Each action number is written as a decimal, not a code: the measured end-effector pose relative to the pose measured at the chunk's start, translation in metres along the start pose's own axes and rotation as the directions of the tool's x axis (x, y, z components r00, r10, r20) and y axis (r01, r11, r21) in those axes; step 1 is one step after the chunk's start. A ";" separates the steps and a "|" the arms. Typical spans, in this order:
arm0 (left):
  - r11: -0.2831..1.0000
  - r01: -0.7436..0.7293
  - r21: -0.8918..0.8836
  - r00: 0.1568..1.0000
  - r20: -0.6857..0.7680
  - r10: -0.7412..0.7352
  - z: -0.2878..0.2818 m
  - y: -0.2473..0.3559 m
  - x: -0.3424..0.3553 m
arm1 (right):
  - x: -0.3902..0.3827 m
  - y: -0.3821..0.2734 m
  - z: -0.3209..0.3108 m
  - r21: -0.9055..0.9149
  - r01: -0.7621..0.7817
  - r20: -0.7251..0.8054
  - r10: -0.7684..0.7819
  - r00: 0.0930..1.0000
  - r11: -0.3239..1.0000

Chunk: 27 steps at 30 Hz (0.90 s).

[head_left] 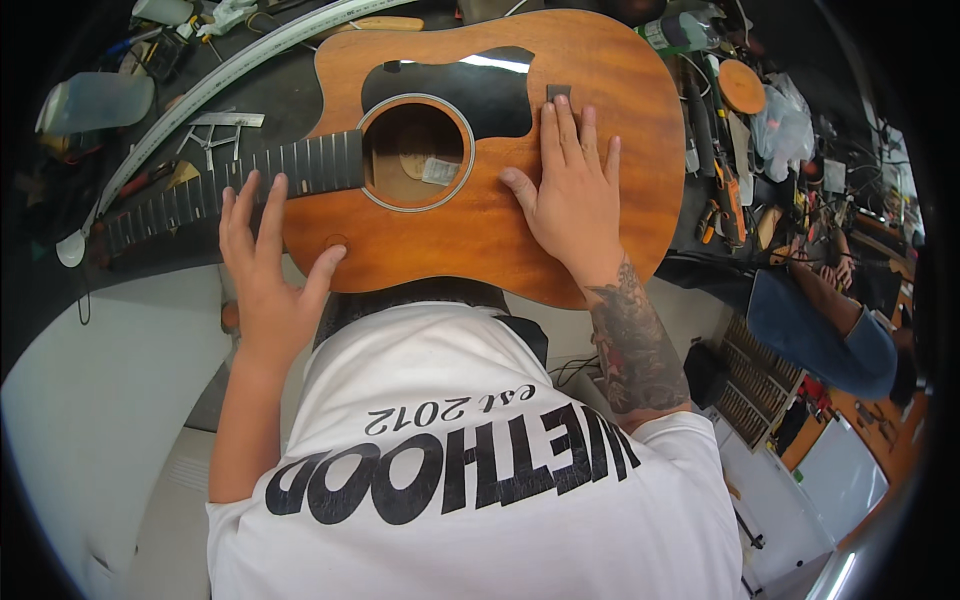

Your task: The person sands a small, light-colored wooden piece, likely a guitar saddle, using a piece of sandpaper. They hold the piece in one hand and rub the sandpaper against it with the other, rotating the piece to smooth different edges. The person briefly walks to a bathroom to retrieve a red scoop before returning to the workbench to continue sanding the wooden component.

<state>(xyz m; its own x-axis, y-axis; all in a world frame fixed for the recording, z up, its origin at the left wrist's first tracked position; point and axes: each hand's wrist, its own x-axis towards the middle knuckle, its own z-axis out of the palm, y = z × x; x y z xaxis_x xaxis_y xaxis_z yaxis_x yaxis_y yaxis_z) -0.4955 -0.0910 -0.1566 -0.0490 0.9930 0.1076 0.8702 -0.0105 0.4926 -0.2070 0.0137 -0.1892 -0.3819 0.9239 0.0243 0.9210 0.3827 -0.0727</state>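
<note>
Guitar (500,225): face up over table's (287,100) near edge, maybe for easy reach | left hand (265,255): fingers open, spread by neck (318,163) | right hand (578,200): fingers open, flat, tips at dark pad (558,92), perhaps pressing | bottle (98,102): far left corner

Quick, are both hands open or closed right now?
Left hand: open, fingers spread by the guitar neck, holding nothing.
Right hand: open, on the guitar body, a fingertip at the small dark square.

An orange disc (741,86) lies near a crumpled clear plastic bag (784,128).
</note>
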 end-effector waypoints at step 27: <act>0.884 -0.466 -0.050 0.884 0.028 0.467 0.136 0.129 0.091 | -0.317 0.097 -0.003 0.083 -0.549 0.083 0.544 0.835 0.831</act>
<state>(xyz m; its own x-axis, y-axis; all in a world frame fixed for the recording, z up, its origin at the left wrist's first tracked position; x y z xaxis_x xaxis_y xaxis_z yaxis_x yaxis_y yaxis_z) -0.3207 0.0136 -0.2008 0.3771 0.8759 0.3009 0.7670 -0.4775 0.4286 0.0042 -0.2423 -0.2009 0.1753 0.9792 -0.1020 0.9693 -0.1898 -0.1565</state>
